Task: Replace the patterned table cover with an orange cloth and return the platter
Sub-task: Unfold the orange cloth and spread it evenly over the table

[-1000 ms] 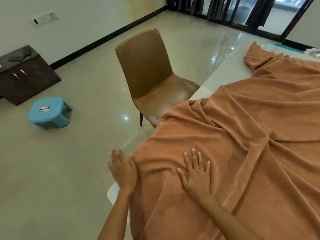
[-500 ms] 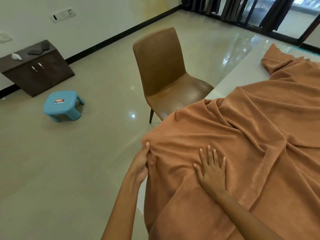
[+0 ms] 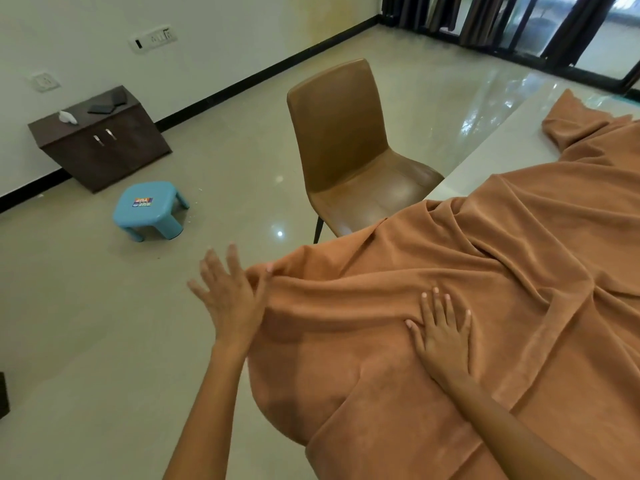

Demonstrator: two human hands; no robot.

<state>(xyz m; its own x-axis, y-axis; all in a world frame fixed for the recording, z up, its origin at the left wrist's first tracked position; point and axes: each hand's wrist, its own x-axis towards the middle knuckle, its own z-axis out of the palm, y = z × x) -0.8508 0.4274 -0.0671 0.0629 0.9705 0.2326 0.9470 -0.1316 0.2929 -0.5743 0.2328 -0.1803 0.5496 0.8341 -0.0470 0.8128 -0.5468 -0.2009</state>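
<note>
Right hand (image 3: 441, 336) nearest, forearm coming in from bottom right, palm down flat on the orange cloth (image 3: 485, 306), fingers straight and slightly spread, pointing away from the body. Pressing the fabric, not gripping anything.

Left hand (image 3: 230, 294) out to the left of it, forearm rising from the bottom centre, wrist bent back. Thumb side pinches the cloth's edge at its left corner; a fingertip shows over the top of the fold. Other fingers are splayed straight up and out, holding nothing. The edge is lifted into a raised ridge that runs from the left hand across toward the right hand.

Cloth covers most of the white table (image 3: 491, 157), rumpled with long diagonal folds; near side drapes down over the table edge below the hands. Far left strip of tabletop is bare, with a loose cloth corner lying on it at upper right. Patterned cover and platter not in view.

Beyond the table edge, a brown chair (image 3: 346, 150) stands just beside the table, seat toward it. Further left on the tiled floor, a small blue stool (image 3: 149, 209) with a sticker on top. Behind that, a dark low cabinet (image 3: 100, 143) against the wall with a few small items on top, too small to tell. Wall sockets (image 3: 152, 39) above it. Dark curtains (image 3: 485, 19) and glass doors at the far end.
</note>
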